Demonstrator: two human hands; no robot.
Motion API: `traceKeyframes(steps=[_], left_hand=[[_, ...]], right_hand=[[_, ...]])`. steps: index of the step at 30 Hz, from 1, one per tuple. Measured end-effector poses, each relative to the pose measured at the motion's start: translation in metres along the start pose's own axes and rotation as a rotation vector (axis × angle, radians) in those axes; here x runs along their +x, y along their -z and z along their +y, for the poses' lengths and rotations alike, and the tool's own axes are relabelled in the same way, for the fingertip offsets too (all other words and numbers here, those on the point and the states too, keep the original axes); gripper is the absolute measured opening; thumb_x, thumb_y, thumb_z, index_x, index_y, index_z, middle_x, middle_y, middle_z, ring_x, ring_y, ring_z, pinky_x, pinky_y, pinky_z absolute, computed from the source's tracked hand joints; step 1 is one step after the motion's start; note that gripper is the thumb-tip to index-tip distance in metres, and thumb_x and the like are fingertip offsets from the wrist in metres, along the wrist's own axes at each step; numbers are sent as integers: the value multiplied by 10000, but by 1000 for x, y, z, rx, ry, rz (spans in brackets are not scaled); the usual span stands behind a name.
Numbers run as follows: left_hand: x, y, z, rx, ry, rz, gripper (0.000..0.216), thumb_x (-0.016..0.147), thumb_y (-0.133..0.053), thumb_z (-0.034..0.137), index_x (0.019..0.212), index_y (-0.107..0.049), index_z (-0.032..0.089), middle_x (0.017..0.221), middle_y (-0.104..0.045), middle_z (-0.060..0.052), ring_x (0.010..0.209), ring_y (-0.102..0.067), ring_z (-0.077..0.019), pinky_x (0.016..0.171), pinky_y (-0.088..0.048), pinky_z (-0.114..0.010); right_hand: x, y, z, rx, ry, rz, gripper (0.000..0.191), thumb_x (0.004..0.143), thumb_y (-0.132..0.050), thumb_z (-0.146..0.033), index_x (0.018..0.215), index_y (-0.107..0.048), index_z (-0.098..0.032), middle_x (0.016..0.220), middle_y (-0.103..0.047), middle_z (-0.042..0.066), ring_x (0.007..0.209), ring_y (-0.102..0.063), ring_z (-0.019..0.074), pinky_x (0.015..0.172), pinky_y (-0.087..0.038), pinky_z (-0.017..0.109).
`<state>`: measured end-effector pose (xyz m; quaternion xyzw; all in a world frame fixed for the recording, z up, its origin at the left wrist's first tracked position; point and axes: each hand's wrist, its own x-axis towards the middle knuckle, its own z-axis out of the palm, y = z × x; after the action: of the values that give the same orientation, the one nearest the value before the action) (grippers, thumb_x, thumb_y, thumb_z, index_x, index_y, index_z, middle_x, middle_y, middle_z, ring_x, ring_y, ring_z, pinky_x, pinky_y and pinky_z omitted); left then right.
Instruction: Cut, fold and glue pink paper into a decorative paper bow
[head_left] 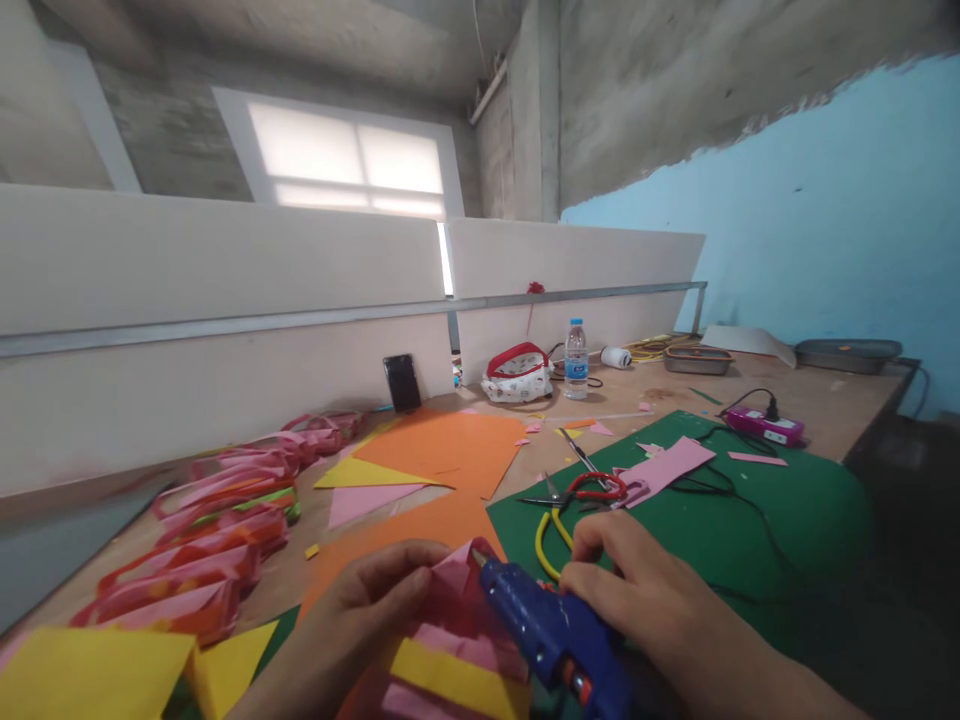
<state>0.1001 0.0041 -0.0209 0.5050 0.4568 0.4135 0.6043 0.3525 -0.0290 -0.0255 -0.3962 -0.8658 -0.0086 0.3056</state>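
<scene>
My left hand [375, 600] pinches the edge of a pink felt piece [450, 580] that has yellow and pink strips on its near side. In my right hand [630, 575] is a blue hot glue gun [551, 635], its fingers closed around the body. The gun's nozzle points up and left and is at the inner edge of the pink felt; whether it touches cannot be made out. Just beyond my right hand lie scissors with red handles [604, 487] and a tool with yellow handles [544, 545].
Orange felt sheets [442, 445] and a green felt sheet [795, 500] cover the table. Finished-looking pink felt pieces [232, 540] line the left. Farther back stand a phone [402, 383], a pouch [517, 375] and a water bottle [576, 365]. A purple power strip [765, 426] trails black cable at right.
</scene>
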Motion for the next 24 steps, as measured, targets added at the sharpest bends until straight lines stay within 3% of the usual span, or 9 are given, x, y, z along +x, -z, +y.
traceKeyframes(steps=[5, 8, 10, 12, 14, 18, 21, 24], left_hand=[[3, 0, -4, -63, 13, 68, 251, 617, -747, 371, 759, -668, 179, 663, -688, -8, 611, -610, -147, 593, -441, -229], [4, -2, -4, -54, 26, 104, 276, 605, -753, 372, 770, -660, 171, 655, -682, -6, 598, -601, -141, 566, -428, -215], [3, -3, -3, -49, 32, 93, 256, 625, -741, 355, 779, -659, 168, 653, -675, -5, 619, -610, -153, 583, -435, -226], [2, -4, -2, -56, 14, 84, 241, 635, -732, 356, 775, -661, 173, 635, -667, 1, 626, -615, -162, 598, -442, -236], [0, -5, 0, -22, -14, 82, 238, 646, -716, 376, 784, -675, 187, 653, -676, -2, 634, -612, -163, 600, -445, -235], [-7, -9, 8, 239, -103, 38, 219, 683, -663, 392, 797, -717, 214, 784, -707, -14, 737, -619, -185, 664, -466, -237], [-11, -13, 15, 505, -218, 37, 174, 719, -614, 347, 770, -728, 225, 791, -704, -3, 772, -618, -193, 701, -450, -232], [-12, -17, 15, 578, -268, 42, 220, 753, -559, 350, 685, -712, 208, 722, -686, -4, 722, -593, -179, 680, -426, -221]], right_hand=[[5, 14, -2, 334, -72, 2, 130, 798, -523, -210, 926, -541, -193, 918, -541, 77, 814, -527, 177, 686, -458, 268], [16, 11, -4, 601, -286, 43, 192, 812, -537, -285, 982, -533, -195, 881, -580, 47, 715, -534, 148, 630, -458, 252], [27, 0, -6, 700, -440, 62, 269, 746, -618, -283, 989, -546, -192, 806, -576, 17, 634, -507, 122, 560, -436, 229], [40, -16, -8, 729, -495, 71, 369, 623, -709, -227, 961, -567, -188, 733, -553, -12, 586, -470, 103, 508, -406, 208], [51, -31, -10, 738, -486, 51, 332, 567, -712, -174, 875, -586, -176, 708, -553, -19, 562, -454, 94, 483, -388, 201], [63, -48, -12, 727, -471, 45, 120, 607, -582, -114, 715, -572, -165, 650, -567, -20, 567, -487, 102, 509, -399, 210], [64, -48, -16, 685, -479, 50, 132, 594, -547, -100, 704, -562, -170, 639, -566, -30, 572, -495, 103, 513, -394, 208], [63, -47, -20, 656, -452, 39, 128, 599, -546, -106, 708, -546, -174, 644, -563, -35, 579, -496, 102, 525, -393, 207]])
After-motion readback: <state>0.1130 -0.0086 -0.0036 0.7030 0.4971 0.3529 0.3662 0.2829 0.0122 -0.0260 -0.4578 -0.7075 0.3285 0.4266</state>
